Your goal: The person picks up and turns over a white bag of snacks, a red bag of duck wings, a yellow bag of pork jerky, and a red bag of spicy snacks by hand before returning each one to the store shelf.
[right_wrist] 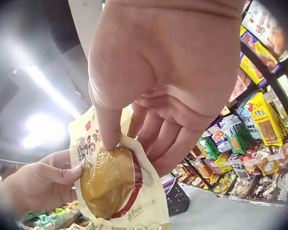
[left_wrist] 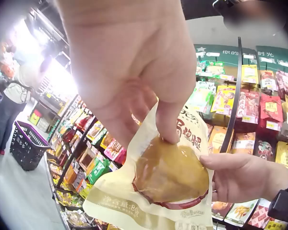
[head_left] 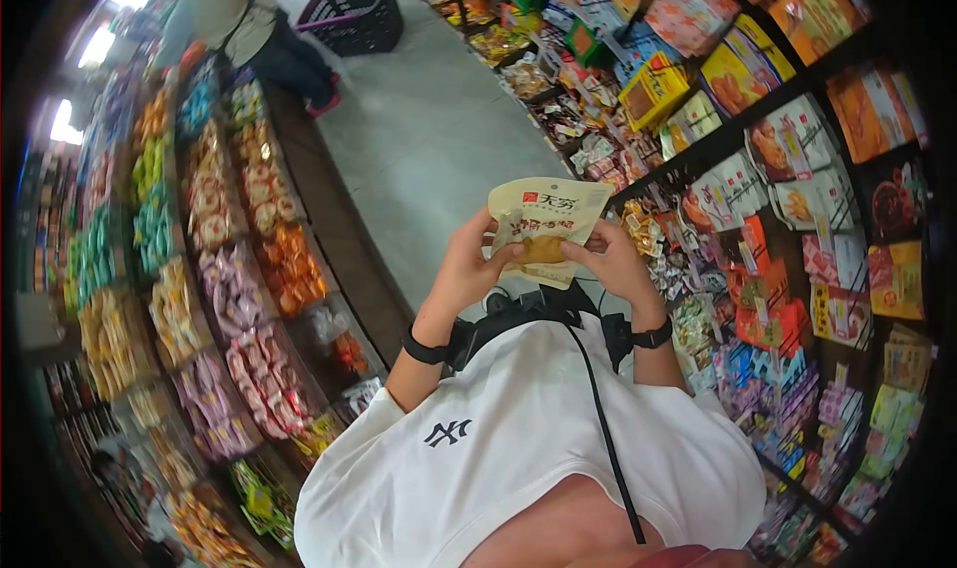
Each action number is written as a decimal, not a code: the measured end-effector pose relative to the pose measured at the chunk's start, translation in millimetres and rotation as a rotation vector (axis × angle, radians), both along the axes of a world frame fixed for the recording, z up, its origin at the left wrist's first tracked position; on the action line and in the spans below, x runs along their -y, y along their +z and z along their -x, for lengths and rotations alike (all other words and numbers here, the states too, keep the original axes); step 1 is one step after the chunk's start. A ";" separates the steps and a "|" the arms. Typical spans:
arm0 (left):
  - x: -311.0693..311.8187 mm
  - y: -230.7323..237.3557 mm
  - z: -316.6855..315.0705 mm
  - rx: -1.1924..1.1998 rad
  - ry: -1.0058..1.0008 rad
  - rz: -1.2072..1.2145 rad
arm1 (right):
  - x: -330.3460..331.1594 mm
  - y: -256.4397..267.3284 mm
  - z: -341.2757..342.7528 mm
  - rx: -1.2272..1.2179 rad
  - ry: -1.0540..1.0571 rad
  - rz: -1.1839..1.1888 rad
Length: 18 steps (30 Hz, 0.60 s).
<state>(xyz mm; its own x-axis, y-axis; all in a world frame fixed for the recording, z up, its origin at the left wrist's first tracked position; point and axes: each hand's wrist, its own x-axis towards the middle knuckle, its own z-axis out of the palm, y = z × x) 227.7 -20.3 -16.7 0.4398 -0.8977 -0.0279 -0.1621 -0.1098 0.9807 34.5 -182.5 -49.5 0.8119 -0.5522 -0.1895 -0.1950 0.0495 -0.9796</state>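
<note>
Both hands hold a cream-coloured food pouch [head_left: 546, 204] upright in front of the white shirt. Its front has dark and red print and a window showing a yellow-brown piece of meat, seen close up on the pouch [left_wrist: 170, 170] in the left wrist view. The left hand [head_left: 464, 259] pinches one side edge, thumb in front and fingers behind. At the opposite edge, the right hand [head_left: 620, 264] pinches the pouch likewise, its thumb pressing beside the window. In the right wrist view, several fingers of the right hand [right_wrist: 168, 72] pass behind the pouch [right_wrist: 108, 179].
Hanging snack packs [head_left: 733, 199] fill the shelf racks on the right. Sloped bins of wrapped snacks [head_left: 244, 279] line the left. Between them runs a grey aisle floor [head_left: 429, 129], with a dark shopping basket [head_left: 354, 19] and another person [head_left: 284, 54] farther along.
</note>
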 end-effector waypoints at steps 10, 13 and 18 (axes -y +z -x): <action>193.4 -55.0 -36.9 0.162 -0.290 0.007 | 143.0 -62.6 15.2 -0.072 -0.135 0.047; 256.2 -63.4 -45.5 0.286 -0.409 -0.052 | 180.2 -75.2 33.3 -0.189 -0.161 0.097; 346.7 -106.0 -49.7 0.270 -0.536 -0.155 | 213.7 -72.7 58.5 -0.323 -0.217 0.118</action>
